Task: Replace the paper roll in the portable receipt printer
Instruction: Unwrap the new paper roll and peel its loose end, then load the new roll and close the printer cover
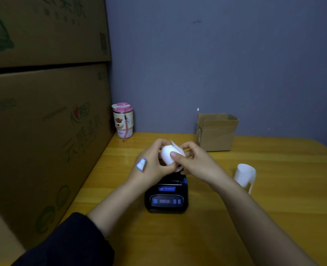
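A white paper roll is held in the air just above the far end of the black receipt printer, which sits on the yellow wooden table. My left hand grips the roll from the left; a small blue-and-white sticker clings to its back. My right hand pinches the roll's loose end, with the thumb on the roll's front. A strip of paper sticks up behind the roll. The printer's paper bay is hidden behind my hands.
A second curl of white paper lies on the table to the right. A small open cardboard box stands at the back against the wall. A pink drink cup sits back left beside large stacked cartons.
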